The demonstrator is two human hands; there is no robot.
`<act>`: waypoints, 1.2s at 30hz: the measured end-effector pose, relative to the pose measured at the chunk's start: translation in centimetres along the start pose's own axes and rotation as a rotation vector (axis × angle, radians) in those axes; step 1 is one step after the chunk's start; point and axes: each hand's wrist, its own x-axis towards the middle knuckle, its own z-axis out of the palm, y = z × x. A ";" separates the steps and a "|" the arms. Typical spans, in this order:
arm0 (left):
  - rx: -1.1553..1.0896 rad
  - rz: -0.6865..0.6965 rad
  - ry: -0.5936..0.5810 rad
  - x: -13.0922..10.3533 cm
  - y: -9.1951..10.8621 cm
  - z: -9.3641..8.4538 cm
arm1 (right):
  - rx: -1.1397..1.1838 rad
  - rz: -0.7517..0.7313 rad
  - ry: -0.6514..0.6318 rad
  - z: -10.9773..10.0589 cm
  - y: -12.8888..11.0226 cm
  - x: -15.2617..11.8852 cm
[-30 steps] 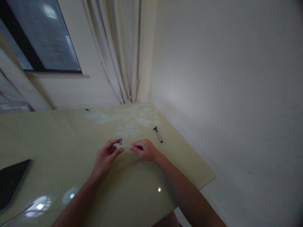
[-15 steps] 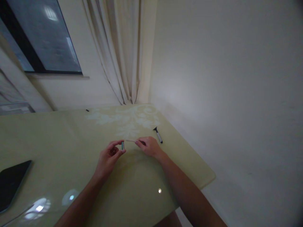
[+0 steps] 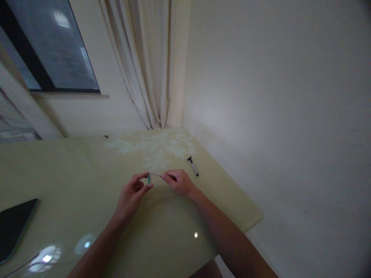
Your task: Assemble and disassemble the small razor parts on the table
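Note:
My left hand (image 3: 131, 193) pinches a small teal razor cartridge (image 3: 148, 178) between thumb and forefinger, just above the pale green table (image 3: 87, 185). My right hand (image 3: 179, 182) grips a thin, light-coloured razor handle (image 3: 156, 175), its tip pointing left and meeting the cartridge. Both hands sit close together at the table's middle. A second razor (image 3: 193, 166), black-headed with a grey handle, lies on the table just behind and to the right of my right hand.
A dark tablet (image 3: 13, 227) lies at the table's left edge. A curtain (image 3: 145, 61) hangs in the far corner beside a window (image 3: 49, 46). The white wall (image 3: 275, 116) borders the table's right side. A small dark object (image 3: 106, 136) lies near the far edge.
My right hand drew the handle away from the cartridge to the right, then brought its tip back to the cartridge. The left hand turned the cartridge slightly.

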 end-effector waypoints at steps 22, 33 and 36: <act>0.009 -0.003 0.018 -0.1 0.0 -0.1 | 0.004 -0.025 -0.015 0.5 -0.4 -0.1; 0.031 -0.013 0.049 -0.1 0.3 -0.3 | -0.046 0.025 -0.011 0.4 -0.5 -0.1; 0.023 -0.023 0.044 -0.1 0.3 -0.4 | -0.008 0.003 -0.041 0.6 -0.5 -0.2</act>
